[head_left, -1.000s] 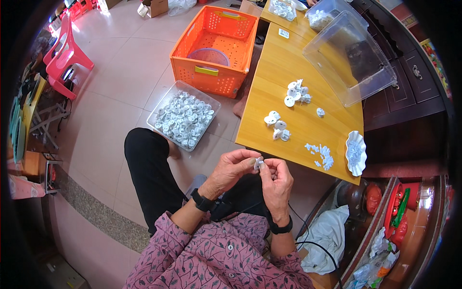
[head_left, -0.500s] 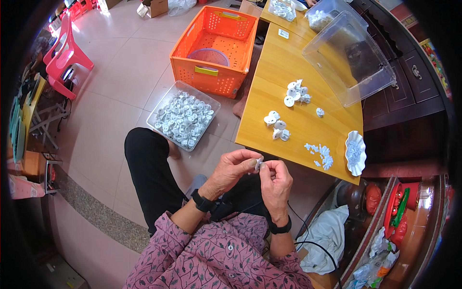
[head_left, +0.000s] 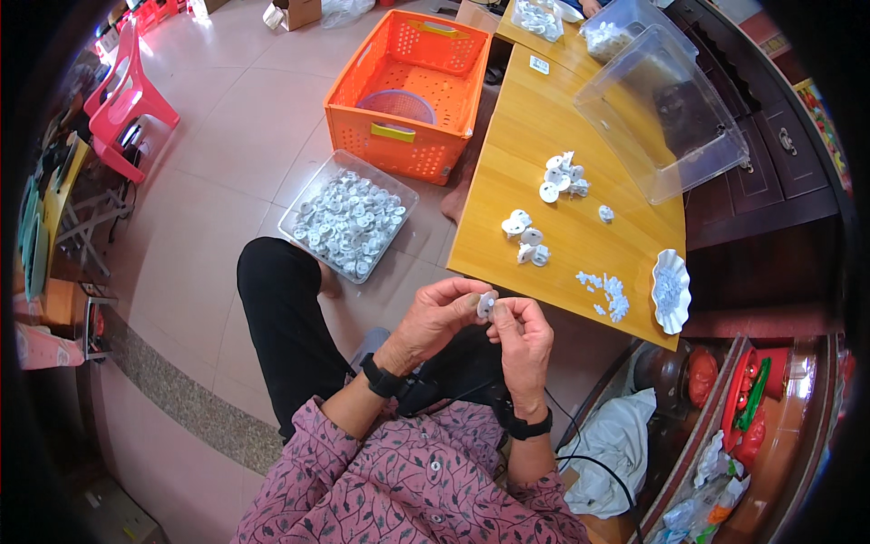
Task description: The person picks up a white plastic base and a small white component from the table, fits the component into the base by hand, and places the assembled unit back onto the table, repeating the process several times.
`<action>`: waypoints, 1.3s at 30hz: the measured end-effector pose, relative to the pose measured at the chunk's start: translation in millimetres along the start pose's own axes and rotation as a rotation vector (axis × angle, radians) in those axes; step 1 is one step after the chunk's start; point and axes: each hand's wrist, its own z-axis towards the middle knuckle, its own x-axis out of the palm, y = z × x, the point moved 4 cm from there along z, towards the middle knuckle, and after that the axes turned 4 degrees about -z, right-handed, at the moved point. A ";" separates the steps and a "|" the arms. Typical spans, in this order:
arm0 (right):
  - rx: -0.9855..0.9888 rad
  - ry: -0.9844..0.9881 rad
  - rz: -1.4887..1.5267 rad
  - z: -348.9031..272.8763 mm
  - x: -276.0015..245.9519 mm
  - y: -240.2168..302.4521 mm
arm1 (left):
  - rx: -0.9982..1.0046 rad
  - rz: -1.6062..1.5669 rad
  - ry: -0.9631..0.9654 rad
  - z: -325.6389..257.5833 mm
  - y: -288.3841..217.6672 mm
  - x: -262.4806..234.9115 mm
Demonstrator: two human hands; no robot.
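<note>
A white round plastic disc [head_left: 486, 305] is pinched between the thumb and fingers of my left hand [head_left: 437, 319], above my lap. My right hand [head_left: 524, 343] is closed in a pinch against the disc's right side. Whether its fingertips grip the disc or a tiny piece is hidden. Just beyond, on the wooden table [head_left: 507, 154], lie a near cluster of white discs [head_left: 531, 238] and a farther cluster [head_left: 556, 181]. One white part [head_left: 605, 213] sits alone. Small pale pieces [head_left: 616, 299] are scattered by a wavy-edged white dish [head_left: 669, 292] holding more of them.
On the floor stands a clear bin [head_left: 286, 223] full of white parts, with an orange crate [head_left: 408, 150] behind it. A large clear box [head_left: 662, 127] lies on the table's right side. A pink chair [head_left: 131, 100] stands far left. Another person's hand [head_left: 591, 7] shows at the top.
The disc has turned in my fingers, from nearly edge-on to showing its flat face. My right fingers have shifted slightly at its side. The view has moved a little.
</note>
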 end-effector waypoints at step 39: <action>-0.718 -0.345 -0.863 51.8 -15.7 11.4 | 0.364 0.211 -0.560 7.9 -122.2 -82.2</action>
